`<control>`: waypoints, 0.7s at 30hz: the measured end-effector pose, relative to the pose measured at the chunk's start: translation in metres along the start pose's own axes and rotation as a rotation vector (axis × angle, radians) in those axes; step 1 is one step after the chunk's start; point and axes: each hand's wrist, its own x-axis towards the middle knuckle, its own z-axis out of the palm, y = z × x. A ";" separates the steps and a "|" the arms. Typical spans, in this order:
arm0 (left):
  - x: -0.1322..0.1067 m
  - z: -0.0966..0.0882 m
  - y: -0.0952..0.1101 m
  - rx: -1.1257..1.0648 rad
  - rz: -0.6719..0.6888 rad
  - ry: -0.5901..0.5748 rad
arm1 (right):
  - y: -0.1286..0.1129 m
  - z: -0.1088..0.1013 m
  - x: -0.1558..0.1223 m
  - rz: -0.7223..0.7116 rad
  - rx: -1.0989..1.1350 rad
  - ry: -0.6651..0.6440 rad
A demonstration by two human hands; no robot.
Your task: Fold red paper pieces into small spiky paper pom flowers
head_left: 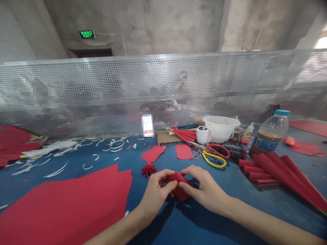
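A small piece of red paper is held between both hands just above the blue table, tilted like a diamond and apparently partly folded. My left hand pinches its left side between thumb and fingers. On the other side, my right hand grips the upper right part, thumb in front. The fingertips behind the paper are partly hidden. Just beyond my left hand lies a pleated red paper rosette. Small red paper rectangles rest farther back. Scissors with red and yellow handles lie beyond my right hand.
Large red sheets cover the left front. White paper scraps are scattered behind them. At right stand a bottle of brown liquid, a white bowl and a thread spool, with folded red paper nearer. A perforated metal panel borders the table.
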 end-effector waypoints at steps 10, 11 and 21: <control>0.000 -0.005 0.004 0.042 -0.008 0.264 | 0.012 -0.001 0.011 0.165 0.533 -0.177; 0.001 -0.005 0.003 0.039 -0.011 0.240 | 0.013 -0.001 0.011 0.168 0.539 -0.176; 0.002 -0.002 0.000 0.064 -0.063 0.193 | 0.011 -0.005 0.012 0.148 0.506 -0.135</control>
